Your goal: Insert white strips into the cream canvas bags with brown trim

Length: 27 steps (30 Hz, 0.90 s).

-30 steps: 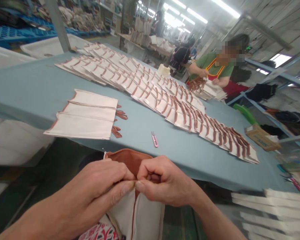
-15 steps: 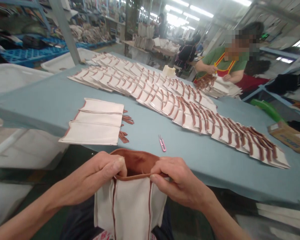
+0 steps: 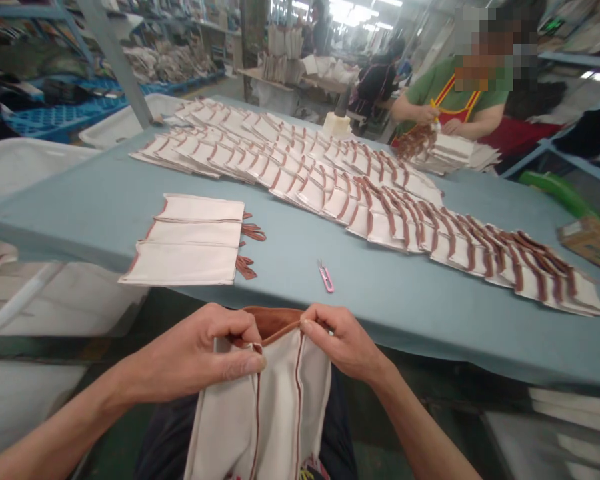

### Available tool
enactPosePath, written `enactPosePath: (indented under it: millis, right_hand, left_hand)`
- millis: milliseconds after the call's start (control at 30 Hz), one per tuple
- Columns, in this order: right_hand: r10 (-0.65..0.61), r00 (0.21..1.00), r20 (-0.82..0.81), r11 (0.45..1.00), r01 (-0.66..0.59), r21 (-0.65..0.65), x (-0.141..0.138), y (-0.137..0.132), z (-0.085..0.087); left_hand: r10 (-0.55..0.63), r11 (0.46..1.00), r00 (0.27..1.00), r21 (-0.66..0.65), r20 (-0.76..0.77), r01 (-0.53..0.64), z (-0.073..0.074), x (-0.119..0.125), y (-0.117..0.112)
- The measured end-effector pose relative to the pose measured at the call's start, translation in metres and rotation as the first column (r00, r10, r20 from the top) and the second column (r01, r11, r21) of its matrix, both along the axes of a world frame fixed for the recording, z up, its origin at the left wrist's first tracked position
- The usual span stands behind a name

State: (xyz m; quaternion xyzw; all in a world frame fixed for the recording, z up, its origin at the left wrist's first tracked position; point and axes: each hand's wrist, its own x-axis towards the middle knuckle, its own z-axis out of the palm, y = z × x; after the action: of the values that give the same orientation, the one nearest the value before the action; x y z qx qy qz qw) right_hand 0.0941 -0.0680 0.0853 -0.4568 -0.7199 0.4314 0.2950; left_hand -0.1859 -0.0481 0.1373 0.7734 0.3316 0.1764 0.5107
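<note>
Both hands grip one cream bag [image 3: 280,393], held mouth-up directly below the grip and over the dark-clothed lap. The left hand [image 3: 220,347] pinches the rim near one brown seam, its thumb outside and its fingers curled at the mouth. The right hand [image 3: 340,337] pinches the rim at the top of the other brown seam [image 3: 297,373]. The rim between the grips is taut; the mouth is partly open and shows brown lining [image 3: 270,321].

Condition: two lengthwise seams and the brown rim edging are in place on the visible face. Loose threads, if any, are too small to tell. One bag is in hand, mid-handling by judgement. Ahead and left of the grip, flat cream pieces [image 3: 190,263] lie together with brown ties [image 3: 253,231] pointing rightward. Beyond these, long overlapping rows of cream pieces [image 3: 310,193] remain on the table; whether they await work or are complete cannot be told.

Surface: the table [image 3: 290,253] has a blue-green cover. Pink snips [image 3: 325,276] lie on it just beyond the right hand, untouched.

Room: far ahead and right of the grip, a co-worker in a green shirt [image 3: 427,90] handles a stack of cream pieces [image 3: 453,150]. Far left stands a white tub [image 3: 30,163]; far right, a cardboard box [image 3: 593,243].
</note>
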Motion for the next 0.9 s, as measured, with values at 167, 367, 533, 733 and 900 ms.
enactPosePath:
  millis: [167,367,533,733,900]
  right_hand:
    - [0.003,1.0,-0.006,1.0,-0.003,-0.021,0.004,0.001,-0.003]
    - [0.014,1.0,-0.005,0.999,-0.014,0.033,0.004,0.004,0.003]
    - [0.106,0.994,-0.038,0.95,-0.09,0.298,-0.013,0.002,0.027]
    - [0.148,0.985,-0.087,0.904,-0.099,0.416,-0.039,-0.003,0.041]
    - [0.136,0.984,-0.114,0.923,-0.084,0.376,-0.039,-0.001,0.031]
  left_hand:
    - [0.015,1.0,0.999,0.01,-0.029,-0.015,0.0,0.0,-0.004]
    - [0.016,1.0,0.998,-0.009,-0.056,-0.017,0.012,0.001,-0.007]
    - [0.078,0.997,0.996,0.003,-0.045,-0.078,0.026,0.009,-0.011]
    - [0.142,0.989,0.979,-0.017,-0.143,-0.146,0.038,0.012,-0.018]
    - [0.162,0.983,0.965,0.114,-0.206,-0.14,0.036,0.016,-0.019]
